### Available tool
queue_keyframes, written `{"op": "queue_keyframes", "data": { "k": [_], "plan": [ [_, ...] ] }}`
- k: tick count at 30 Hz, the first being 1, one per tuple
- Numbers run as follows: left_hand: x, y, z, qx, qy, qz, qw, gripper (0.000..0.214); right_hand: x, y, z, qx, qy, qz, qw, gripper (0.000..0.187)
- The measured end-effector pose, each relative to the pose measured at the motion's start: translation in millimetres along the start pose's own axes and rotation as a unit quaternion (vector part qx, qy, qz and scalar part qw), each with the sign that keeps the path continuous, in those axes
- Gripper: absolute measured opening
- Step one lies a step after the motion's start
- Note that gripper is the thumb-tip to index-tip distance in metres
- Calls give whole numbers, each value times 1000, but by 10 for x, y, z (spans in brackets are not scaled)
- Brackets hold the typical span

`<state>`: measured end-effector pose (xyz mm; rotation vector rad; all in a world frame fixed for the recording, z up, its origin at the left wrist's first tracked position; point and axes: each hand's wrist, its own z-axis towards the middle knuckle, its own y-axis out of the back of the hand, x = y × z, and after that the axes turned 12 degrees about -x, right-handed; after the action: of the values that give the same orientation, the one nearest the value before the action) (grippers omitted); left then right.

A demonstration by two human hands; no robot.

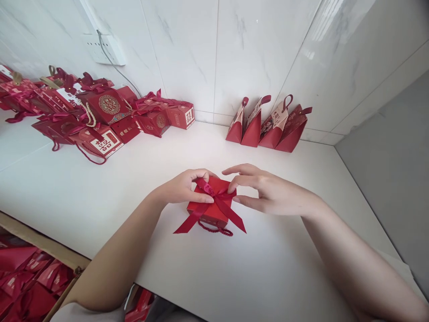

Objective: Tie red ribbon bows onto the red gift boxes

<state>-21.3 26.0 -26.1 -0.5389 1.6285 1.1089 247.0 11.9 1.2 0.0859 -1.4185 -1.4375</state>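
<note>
A small red gift box (211, 216) sits on the white table in front of me, tied on top with a dark red ribbon bow (221, 197). Two ribbon tails spread toward me, and a twisted cord handle (216, 230) hangs at its near side. My left hand (187, 188) grips the box from the left, its thumb on the ribbon near the knot and its other fingers partly hidden behind. At the bow's right loop is my right hand (258, 188), fingers apart, with middle finger and thumb tips close to or touching the ribbon.
Several red gift boxes (109, 105) with ribbons and cords are piled at the back left. Several upright triangular boxes (253, 127) stand against the tiled wall. A cardboard carton (43, 241) of red packages is at lower left. A cable runs from a wall socket (103, 48).
</note>
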Motion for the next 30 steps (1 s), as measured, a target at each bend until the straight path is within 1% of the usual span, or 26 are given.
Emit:
{"op": "queue_keyframes", "data": {
  "k": [3, 5, 11, 14, 17, 22, 24, 28, 30],
  "plan": [
    [5, 2, 5, 6, 0, -3, 1000, 39, -18, -40, 25, 11, -29, 13, 999, 10],
    [3, 4, 6, 8, -2, -2, 1000, 39, -26, -49, 39, 10, -42, 22, 999, 14],
    [-13, 2, 3, 5, 6, 19, 1000, 38, -13, -42, 70, 9, -29, 99, 995, 16],
    [-22, -5, -1, 15, 4, 16, 1000, 36, 11, -26, 77, 6, -25, 118, 993, 18],
    [-27, -15, -4, 25, 2, 8, 1000, 35, 29, -26, 72, 4, -27, 108, 994, 16],
    [-28, -22, -8, 24, -5, 15, 1000, 35, 63, -40, 45, -10, -58, 54, 997, 15],
    [-26, -21, -7, 23, -4, 21, 1000, 35, 78, -27, 38, -9, -47, 45, 998, 16],
    [-23, -16, -4, 24, -5, 10, 1000, 35, 94, 13, 31, -7, -12, 52, 999, 11],
    [-25, -14, -4, 25, -6, 6, 1000, 35, 88, 18, 24, -3, -12, 44, 999, 14]
  ]
}}
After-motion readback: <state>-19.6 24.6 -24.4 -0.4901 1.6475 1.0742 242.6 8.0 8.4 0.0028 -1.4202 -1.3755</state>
